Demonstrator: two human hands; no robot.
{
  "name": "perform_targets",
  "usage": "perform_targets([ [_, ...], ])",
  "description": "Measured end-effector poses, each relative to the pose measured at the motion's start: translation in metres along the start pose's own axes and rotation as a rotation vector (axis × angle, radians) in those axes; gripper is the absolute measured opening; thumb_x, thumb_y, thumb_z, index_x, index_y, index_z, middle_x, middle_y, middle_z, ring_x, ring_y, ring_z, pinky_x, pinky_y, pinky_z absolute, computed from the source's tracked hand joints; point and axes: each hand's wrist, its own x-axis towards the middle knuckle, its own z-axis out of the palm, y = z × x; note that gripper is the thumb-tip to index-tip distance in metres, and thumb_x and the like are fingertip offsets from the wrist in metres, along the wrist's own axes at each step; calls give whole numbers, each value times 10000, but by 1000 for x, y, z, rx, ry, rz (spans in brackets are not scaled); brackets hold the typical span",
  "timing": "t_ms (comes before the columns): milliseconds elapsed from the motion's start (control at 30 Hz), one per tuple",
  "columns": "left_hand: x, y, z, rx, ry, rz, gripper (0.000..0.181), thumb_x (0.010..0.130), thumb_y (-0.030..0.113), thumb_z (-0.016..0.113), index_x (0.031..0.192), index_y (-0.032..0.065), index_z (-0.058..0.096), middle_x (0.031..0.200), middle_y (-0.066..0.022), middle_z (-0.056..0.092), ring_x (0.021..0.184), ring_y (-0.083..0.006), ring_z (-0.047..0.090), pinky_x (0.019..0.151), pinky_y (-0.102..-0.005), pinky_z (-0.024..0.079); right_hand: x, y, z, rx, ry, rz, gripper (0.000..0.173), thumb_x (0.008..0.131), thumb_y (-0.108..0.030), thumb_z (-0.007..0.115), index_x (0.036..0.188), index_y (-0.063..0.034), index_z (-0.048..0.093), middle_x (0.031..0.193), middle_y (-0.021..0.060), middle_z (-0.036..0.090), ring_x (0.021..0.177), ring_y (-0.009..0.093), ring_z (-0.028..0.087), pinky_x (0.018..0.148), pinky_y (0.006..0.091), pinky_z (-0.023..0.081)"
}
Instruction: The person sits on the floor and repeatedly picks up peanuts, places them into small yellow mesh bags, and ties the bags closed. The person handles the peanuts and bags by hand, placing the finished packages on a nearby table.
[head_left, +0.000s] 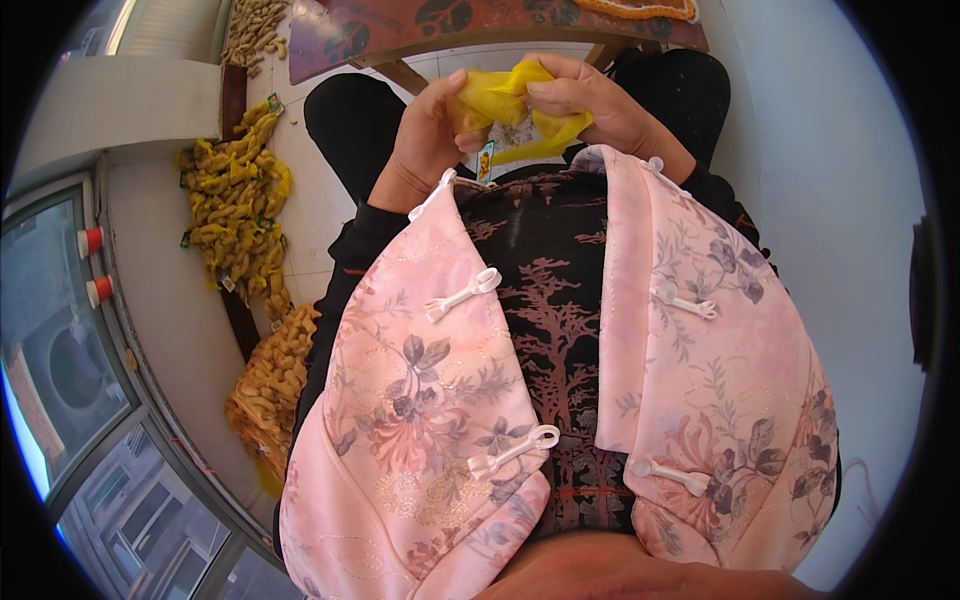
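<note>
Between my two hands, above my lap, is a yellow mesh bag (487, 101) with a few pale brown, lumpy pieces inside that look like ginger or peanuts. My left hand (431, 139) grips the filled end from the left side. At the other end, my right hand (592, 101) pinches the gathered netting between thumb and fingers. A loose yellow strip of the mesh (544, 146) trails below the right hand. Near its end hangs a small printed tag (486, 161). The fingers hide part of the bag.
A red-brown patterned table (480, 30) stands ahead, an orange-edged item (641, 7) on it. Filled yellow mesh bags (236, 202) are heaped on the left floor, beside a large orange mesh sack (274, 375). Loose brown pieces (255, 30) lie farther off. A wall (817, 225) rises at right.
</note>
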Motion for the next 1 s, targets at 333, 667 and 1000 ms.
perform_targets([
  [333,-2,4,4,284,236,183,309,910,336,585,966,39,651,731,21,547,552,-54,340,495,-218,251,-5,-24,0,-731,118,-76,355,901,-349,676,1075,-40,650,925,79,668,837,159,642,767,261,501],
  [667,-3,0,17,373,304,237,291,929,345,551,864,67,604,673,52,431,560,-49,305,503,-227,225,12,6,16,-767,465,-361,287,835,-263,752,999,-49,653,825,60,651,725,146,612,668,276,489],
  [1000,-1,-1,1,-68,116,270,281,953,323,548,1037,65,620,921,-53,668,494,-90,374,488,-224,301,3,-14,3,-1123,480,-355,218,836,-218,662,938,-26,642,812,135,654,721,223,640,668,314,490],
])
